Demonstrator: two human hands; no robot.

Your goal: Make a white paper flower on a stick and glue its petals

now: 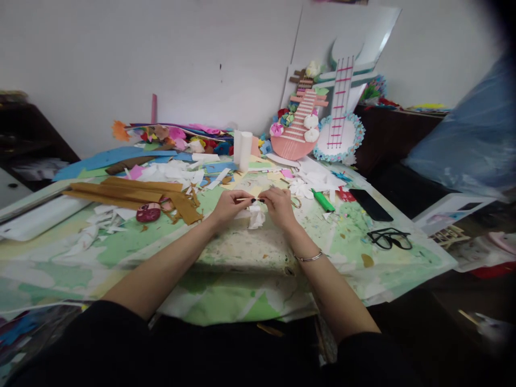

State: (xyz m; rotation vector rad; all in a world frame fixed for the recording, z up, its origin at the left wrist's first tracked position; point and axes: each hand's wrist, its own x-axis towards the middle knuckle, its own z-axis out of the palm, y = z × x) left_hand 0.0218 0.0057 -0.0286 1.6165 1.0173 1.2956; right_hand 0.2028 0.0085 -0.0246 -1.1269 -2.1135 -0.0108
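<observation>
My left hand [229, 206] and my right hand [278, 206] meet over the middle of the paint-stained table [258, 252]. Both pinch a thin stick [249, 200] held level between them, with a crumpled piece of white paper [256, 216] hanging below the fingertips. The fingers of both hands are closed around these. A silver bracelet [309, 258] circles my right wrist.
Brown paper strips [133, 193] and a dark red lump [148, 213] lie left. A green marker [322, 200], a black phone [370, 204] and black glasses [389, 238] lie right. Coloured paper scraps, a white roll [245, 150] and pink paper instruments [300, 126] stand behind.
</observation>
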